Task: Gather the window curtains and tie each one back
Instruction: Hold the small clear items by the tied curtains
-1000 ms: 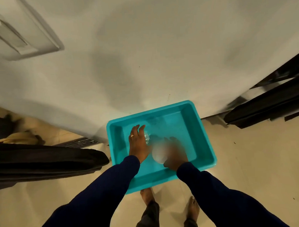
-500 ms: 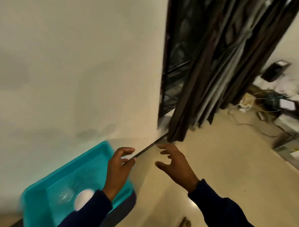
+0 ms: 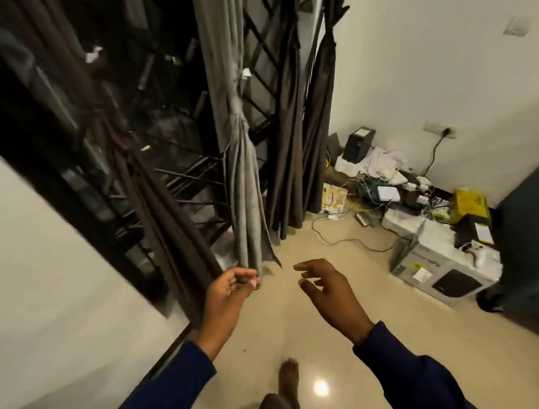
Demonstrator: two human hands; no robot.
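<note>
where grey curtain (image 3: 244,187) hangs knotted, no legible writing

We lose the tops of the grey curtain (image 3: 244,180) and the brown curtain (image 3: 286,160) past the upper edge. Whether the left hand (image 3: 227,294) touches the grey hem, we cannot tell. The floor clutter (image 3: 381,184) is too small and tangled to sort out.

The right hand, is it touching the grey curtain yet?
Apart. The head view shows bare floor between the right hand and the hanging end of the grey curtain.
</note>
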